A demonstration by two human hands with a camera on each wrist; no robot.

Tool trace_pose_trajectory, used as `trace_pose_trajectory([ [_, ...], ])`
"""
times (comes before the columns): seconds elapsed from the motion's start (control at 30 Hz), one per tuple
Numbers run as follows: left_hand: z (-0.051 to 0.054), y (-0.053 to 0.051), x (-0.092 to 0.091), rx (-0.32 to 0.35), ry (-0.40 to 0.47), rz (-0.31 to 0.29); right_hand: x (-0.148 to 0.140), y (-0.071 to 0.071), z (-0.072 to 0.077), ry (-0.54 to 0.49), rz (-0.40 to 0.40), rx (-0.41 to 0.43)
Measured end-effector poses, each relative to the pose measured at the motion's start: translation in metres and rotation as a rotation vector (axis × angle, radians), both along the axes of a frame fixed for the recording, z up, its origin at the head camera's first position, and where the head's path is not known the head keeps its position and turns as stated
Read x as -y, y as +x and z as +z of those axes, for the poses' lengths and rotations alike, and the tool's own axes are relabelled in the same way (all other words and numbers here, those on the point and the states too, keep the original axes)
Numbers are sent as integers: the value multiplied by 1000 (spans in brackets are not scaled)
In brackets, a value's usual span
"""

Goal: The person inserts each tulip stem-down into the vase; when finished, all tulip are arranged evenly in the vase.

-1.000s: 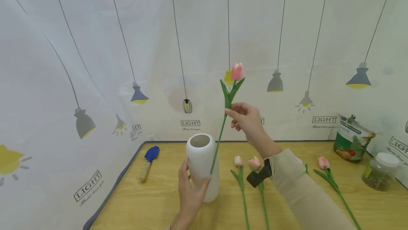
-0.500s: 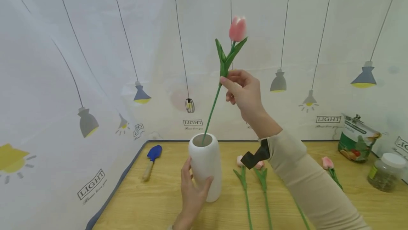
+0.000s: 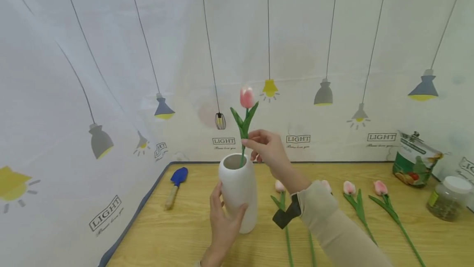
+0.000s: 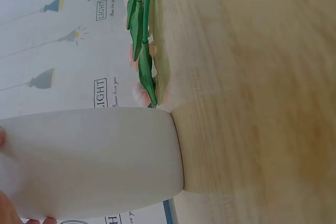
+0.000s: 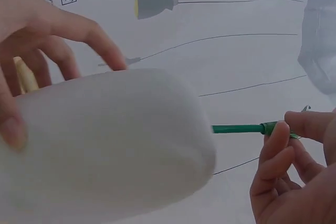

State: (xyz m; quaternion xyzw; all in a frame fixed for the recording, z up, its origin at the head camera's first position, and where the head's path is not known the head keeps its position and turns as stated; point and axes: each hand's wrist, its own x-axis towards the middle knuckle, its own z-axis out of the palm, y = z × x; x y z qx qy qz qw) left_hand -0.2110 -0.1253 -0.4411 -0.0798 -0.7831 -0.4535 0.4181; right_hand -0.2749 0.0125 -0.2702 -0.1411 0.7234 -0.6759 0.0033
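A white vase stands upright on the table; my left hand grips its lower side, thumb in front. In the right wrist view the fingers of my left hand lie against the vase. My right hand pinches a pink tulip just below its leaves, beside the vase's mouth. The lower stem is inside the vase, its end hidden. Seen from the right wrist, thumb and fingers of my right hand pinch the green stem. The left wrist view shows the vase's base on the table.
Several pink tulips lie on the table right of the vase, partly behind my right sleeve. A blue trowel lies to the left. A green-and-white bag and a lidded jar stand at the right.
My right hand lifted the tulip above the vase, then lowered it, so its stem went from outside the vase to deep inside. My left hand has kept its grip on the vase.
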Motion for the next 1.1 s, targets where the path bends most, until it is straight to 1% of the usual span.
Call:
trace_pose_trajectory([
  [0.07, 1, 0, -1, 13, 5, -5, 1, 1, -12, 11, -12, 35],
  [0.17, 2, 1, -2, 18, 4, -4, 3, 1, -26, 43, -29, 63],
  [0.33, 2, 2, -2, 16, 4, -1, 4, 2, -39, 106, -48, 82],
  [0.5, 1, 1, -2, 18, 6, -3, 4, 2, -44, 154, -37, 114],
  [0.6, 1, 1, -1, 10, -1, -2, 4, 2, -45, 171, -31, 113],
  [0.83, 2, 3, -1, 19, -3, -5, 4, 3, -45, 145, -19, 112],
  [1.1, 1, 2, -1, 8, -8, -10, 3, 2, -50, 109, -1, 106],
])
